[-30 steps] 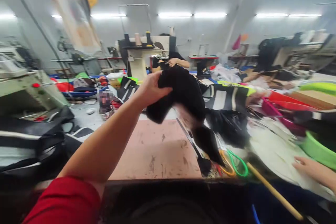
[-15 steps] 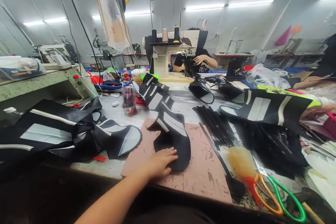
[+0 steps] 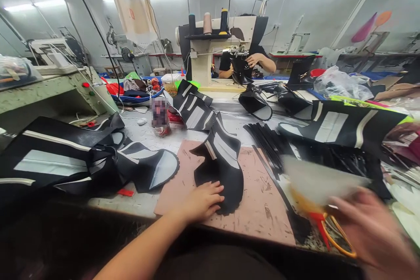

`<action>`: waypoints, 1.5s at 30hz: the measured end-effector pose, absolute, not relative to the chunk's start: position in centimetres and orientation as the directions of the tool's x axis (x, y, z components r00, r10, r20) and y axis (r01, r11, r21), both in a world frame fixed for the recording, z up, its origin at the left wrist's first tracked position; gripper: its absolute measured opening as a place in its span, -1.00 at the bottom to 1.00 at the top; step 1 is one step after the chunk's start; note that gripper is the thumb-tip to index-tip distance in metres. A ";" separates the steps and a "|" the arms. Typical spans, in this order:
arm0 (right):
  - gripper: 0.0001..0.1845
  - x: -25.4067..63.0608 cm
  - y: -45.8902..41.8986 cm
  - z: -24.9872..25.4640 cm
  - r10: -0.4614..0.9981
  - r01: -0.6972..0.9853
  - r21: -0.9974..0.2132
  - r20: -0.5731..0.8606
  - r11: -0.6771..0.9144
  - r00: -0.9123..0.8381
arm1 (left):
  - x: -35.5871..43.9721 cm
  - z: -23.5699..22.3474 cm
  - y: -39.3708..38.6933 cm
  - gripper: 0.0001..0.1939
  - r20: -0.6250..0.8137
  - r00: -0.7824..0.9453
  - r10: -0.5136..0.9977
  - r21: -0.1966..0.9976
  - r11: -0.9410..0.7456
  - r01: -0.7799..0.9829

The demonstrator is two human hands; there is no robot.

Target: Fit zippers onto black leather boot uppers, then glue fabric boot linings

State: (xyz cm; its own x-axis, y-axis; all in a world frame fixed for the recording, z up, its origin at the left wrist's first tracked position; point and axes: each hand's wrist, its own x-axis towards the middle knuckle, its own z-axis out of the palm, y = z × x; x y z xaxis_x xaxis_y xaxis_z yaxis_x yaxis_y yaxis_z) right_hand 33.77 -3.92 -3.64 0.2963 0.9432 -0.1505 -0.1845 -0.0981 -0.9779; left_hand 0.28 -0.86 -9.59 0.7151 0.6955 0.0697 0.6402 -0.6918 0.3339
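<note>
My left hand [image 3: 205, 201] lies flat with its fingers stretched out on the toe end of a black boot upper [image 3: 231, 179]. White strips and a pale patch run across that upper, which rests on a pinkish cutting board [image 3: 254, 216]. At the right, blurred by motion, my right hand [image 3: 370, 223] has its fingers closed on the edge of a thin whitish translucent sheet [image 3: 318, 179]. Just below the sheet are the orange scissor handles [image 3: 341, 245] and an amber, red-tipped thing [image 3: 316, 218]. The green handle seen earlier is hidden behind my right hand.
More boot uppers lie at the left [image 3: 55, 157] and right [image 3: 331, 122]. Black strips [image 3: 264, 142] are bunched beside the board. A can [image 3: 160, 118] stands behind it. Beyond is a sewing machine [image 3: 201, 63], where another person's hand [image 3: 260, 61] works.
My right hand has come into view from the right, with the whitish sheet in its fingers. The view has tilted slightly downward. My left hand stays on the boot upper.
</note>
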 end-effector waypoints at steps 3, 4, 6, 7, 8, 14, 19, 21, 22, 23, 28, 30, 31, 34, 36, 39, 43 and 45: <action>-0.53 26.3 -1.7 -5.1 0.962 -0.238 -0.934 -0.274 -0.266 0.001 | 0.2 -9.1 -1.8 -0.80 0.079 0.692 0.718 0.370 -0.665 0.648; -0.56 24.0 -1.3 -5.7 0.946 -0.218 -0.921 -0.305 -0.322 -0.108 | 0.3 -8.9 -2.2 -0.80 0.077 0.656 0.751 0.401 -0.626 0.669; -0.61 20.7 -0.7 -6.9 0.908 -0.121 -0.918 -0.343 -0.379 -0.241 | 0.2 -8.9 -2.8 -0.79 0.069 0.572 0.817 0.463 -0.534 0.707; -0.64 19.8 -0.5 -7.4 0.901 -0.051 -0.930 -0.339 -0.365 -0.270 | 0.1 -8.9 -3.1 -0.78 0.065 0.536 0.842 0.485 -0.496 0.720; -0.67 19.3 -0.3 -7.9 0.898 0.029 -0.940 -0.333 -0.339 -0.287 | -0.1 -8.9 -3.3 -0.73 0.067 0.495 0.866 0.503 -0.458 0.733; -0.76 20.8 0.3 -9.2 0.929 0.399 -0.908 -0.249 -0.126 -0.275 | -0.9 -9.3 -3.0 -0.78 0.063 0.204 0.977 0.661 -0.194 0.725; -0.82 21.0 0.4 -8.4 0.938 0.591 -0.806 -0.205 -0.001 -0.279 | -0.5 -9.3 -1.8 -0.78 0.026 0.164 0.986 0.678 -0.137 0.722; -0.83 20.9 0.6 -8.2 0.936 0.622 -0.783 -0.216 0.005 -0.279 | -0.5 -9.2 -1.3 -0.76 0.020 0.149 0.989 0.677 -0.123 0.726; -0.83 20.9 0.7 -8.2 0.935 0.633 -0.774 -0.221 0.005 -0.277 | -0.5 -9.2 -1.1 -0.75 0.018 0.142 0.990 0.675 -0.117 0.728; -0.84 20.9 0.7 -8.3 0.934 0.642 -0.767 -0.222 0.010 -0.280 | -0.5 -9.2 -0.9 -0.74 0.015 0.138 0.990 0.674 -0.112 0.731; -0.83 20.8 0.7 -8.4 0.937 0.676 -0.733 -0.178 0.076 -0.299 | -0.3 -9.4 -0.1 -0.70 0.000 0.117 0.993 0.665 -0.088 0.742; -0.83 20.7 0.6 -8.4 0.946 0.704 -0.706 -0.172 0.075 -0.273 | -0.2 -9.4 0.1 -0.71 0.003 0.107 0.994 0.660 -0.083 0.747; -0.83 20.7 0.6 -8.4 0.950 0.714 -0.696 -0.170 0.072 -0.262 | -0.2 -9.4 0.1 -0.71 0.006 0.109 0.994 0.658 -0.086 0.748; -0.83 20.7 0.6 -8.5 0.952 0.708 -0.702 -0.159 0.077 -0.262 | -0.2 -9.3 0.2 -0.70 0.010 0.125 0.992 0.650 -0.101 0.754; -0.85 20.8 0.7 -8.7 0.949 0.680 -0.728 -0.151 0.083 -0.278 | -0.3 -9.2 0.1 -0.70 0.013 0.138 0.990 0.639 -0.114 0.760; -0.86 20.9 0.8 -9.0 0.948 0.675 -0.734 -0.165 0.067 -0.273 | -0.3 -9.1 0.0 -0.71 0.027 0.154 0.988 0.614 -0.138 0.777; -0.86 20.4 0.7 -8.6 0.948 0.721 -0.689 -0.177 0.072 -0.264 | 0.1 -9.3 -0.4 -0.78 0.060 0.161 0.985 0.554 -0.168 0.816; -0.86 20.2 0.5 -8.1 0.950 0.776 -0.623 -0.168 0.104 -0.262 | 0.4 -9.4 -0.7 -0.84 0.083 0.168 0.982 0.515 -0.186 0.837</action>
State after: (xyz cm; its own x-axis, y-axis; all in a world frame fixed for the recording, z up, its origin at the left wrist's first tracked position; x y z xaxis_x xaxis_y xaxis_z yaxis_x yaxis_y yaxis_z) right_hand 20.17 0.55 -8.13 -0.2619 0.9504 -0.1677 0.7756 0.1039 -0.6226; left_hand 0.39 -0.75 -9.37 0.1676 0.9823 0.0835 0.8368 -0.1865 0.5147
